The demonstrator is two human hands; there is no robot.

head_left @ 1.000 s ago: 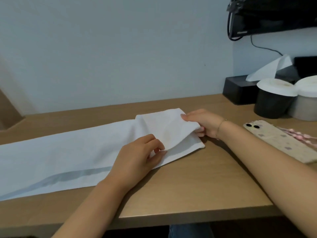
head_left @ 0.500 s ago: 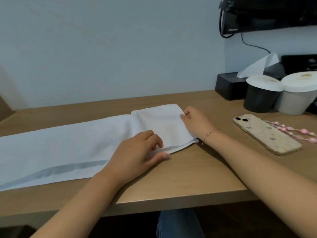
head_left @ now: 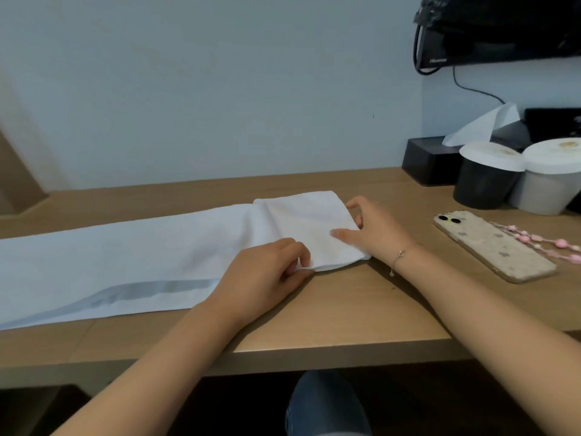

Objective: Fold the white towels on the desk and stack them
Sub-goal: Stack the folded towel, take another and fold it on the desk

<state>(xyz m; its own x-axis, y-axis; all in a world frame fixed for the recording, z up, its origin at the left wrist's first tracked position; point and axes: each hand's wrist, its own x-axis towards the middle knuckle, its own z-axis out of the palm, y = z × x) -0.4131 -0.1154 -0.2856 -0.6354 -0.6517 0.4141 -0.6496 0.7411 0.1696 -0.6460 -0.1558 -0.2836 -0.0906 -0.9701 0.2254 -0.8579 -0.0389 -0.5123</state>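
right of towel (head_left: 132, 256) on desk (head_left: 345, 316): phone (head_left: 493, 247), 2 lidded cups (head_left: 490, 180), tissue box (head_left: 427, 160)

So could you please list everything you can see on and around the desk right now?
desk: one, light brown wood, spans the view
towel: one, white, long strip across the desk, right end folded over
phone: one, pale patterned case, face down, right of the towel
bead strap: one, pink, beside the phone
tissue box: one, black, white tissue sticking up, back right
tubs: two, one black and one grey, white lids, back right
screen: one, black, on the wall, top right
left hand: fingers curled on the towel's near edge
right hand: fingers on the folded end, thin bracelet on the wrist
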